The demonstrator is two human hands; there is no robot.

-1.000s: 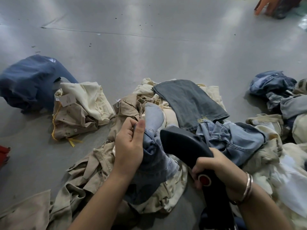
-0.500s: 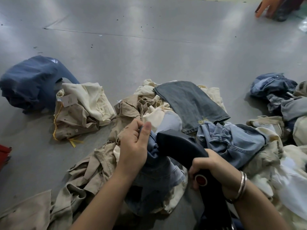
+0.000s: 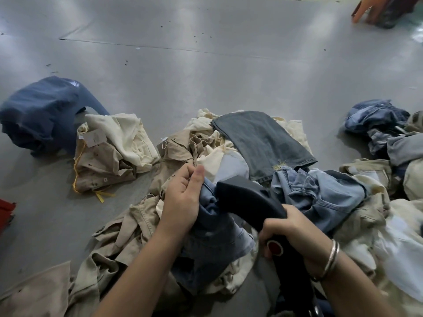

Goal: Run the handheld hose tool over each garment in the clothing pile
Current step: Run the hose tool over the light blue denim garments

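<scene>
A pile of garments (image 3: 183, 147) lies on the grey floor in front of me, in beige, cream and denim. My left hand (image 3: 183, 197) grips a bunched blue denim garment (image 3: 212, 236) at its top. My right hand (image 3: 290, 229) holds the handle of a black handheld hose tool (image 3: 249, 200) with a red button (image 3: 275, 247). The tool's wide head presses against the denim just right of my left hand. A dark grey jeans leg (image 3: 263, 140) lies flat on top of the pile behind. Light blue jeans (image 3: 320, 193) are crumpled to the right.
A folded beige and cream garment with a tag (image 3: 109, 152) and a dark blue garment (image 3: 41, 113) lie apart on the left. More denim and pale clothes (image 3: 384, 131) are heaped at the right. Another person's hand (image 3: 366, 8) is at the top right. Something red (image 3: 5, 209) shows at the left edge.
My left hand has pulled the denim garment lower and bunched it tighter. The tool's head has slid up along it, closer to my left hand.
</scene>
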